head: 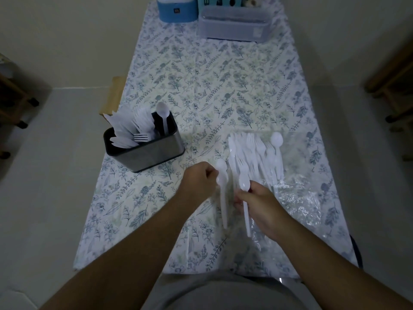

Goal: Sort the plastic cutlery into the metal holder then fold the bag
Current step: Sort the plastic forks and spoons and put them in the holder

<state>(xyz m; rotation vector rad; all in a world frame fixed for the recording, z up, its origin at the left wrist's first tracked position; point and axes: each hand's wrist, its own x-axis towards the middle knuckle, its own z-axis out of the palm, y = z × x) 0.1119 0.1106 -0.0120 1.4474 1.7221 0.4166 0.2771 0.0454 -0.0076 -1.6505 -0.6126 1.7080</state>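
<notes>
Counter [201, 90] under leaf-print cloth, pale floor either side. Metal holder [145, 151] at left carries knives, forks and one spoon. Left hand [199, 181] pinches a white spoon [222, 191]; right hand [261, 204] pinches another spoon [244, 186]. Loose cutlery [254, 153] lies on the clear bag [299, 198] at right.

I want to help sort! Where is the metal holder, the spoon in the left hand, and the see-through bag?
metal holder [154, 154]: head view, on its shiny front wall.
spoon in the left hand [221, 167]: head view, on its bowl.
see-through bag [306, 198]: head view, on its crinkled bare part.
</notes>
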